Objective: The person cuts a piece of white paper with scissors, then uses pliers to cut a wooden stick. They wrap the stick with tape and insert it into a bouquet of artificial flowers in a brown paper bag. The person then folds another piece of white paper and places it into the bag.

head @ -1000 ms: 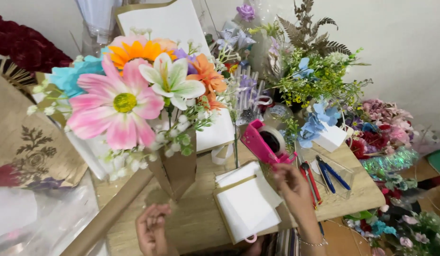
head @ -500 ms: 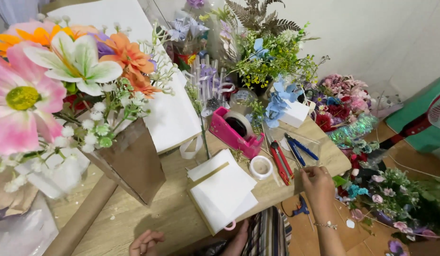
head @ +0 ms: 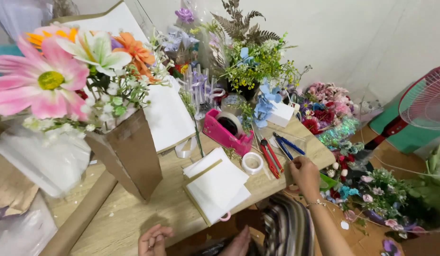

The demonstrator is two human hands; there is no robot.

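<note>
My right hand (head: 305,173) rests at the front edge of the wooden table (head: 158,213), fingers pinched together beside the red-handled scissors (head: 268,156); whether it holds anything is unclear. My left hand (head: 153,239) is low at the near table edge, fingers curled, nothing visible in it. A bouquet of big pink, white and orange flowers (head: 63,80) in a brown paper wrap (head: 129,156) stands close in front on the left. A pink tape dispenser (head: 227,132) sits mid-table, with a white tape roll (head: 252,162) and a stack of white cards (head: 215,185) near it.
Blue-handled pliers (head: 286,144) lie by the scissors. Vases of greenery and blue flowers (head: 253,66) crowd the table's back. More flower bunches (head: 324,109) lie on the floor to the right, beside a fan (head: 426,99). A cardboard tube (head: 80,218) lies at the left front.
My right hand has let go of the pink tape dispenser, which now stands on the table, and has drawn back to the table's front edge. The view has swung about.
</note>
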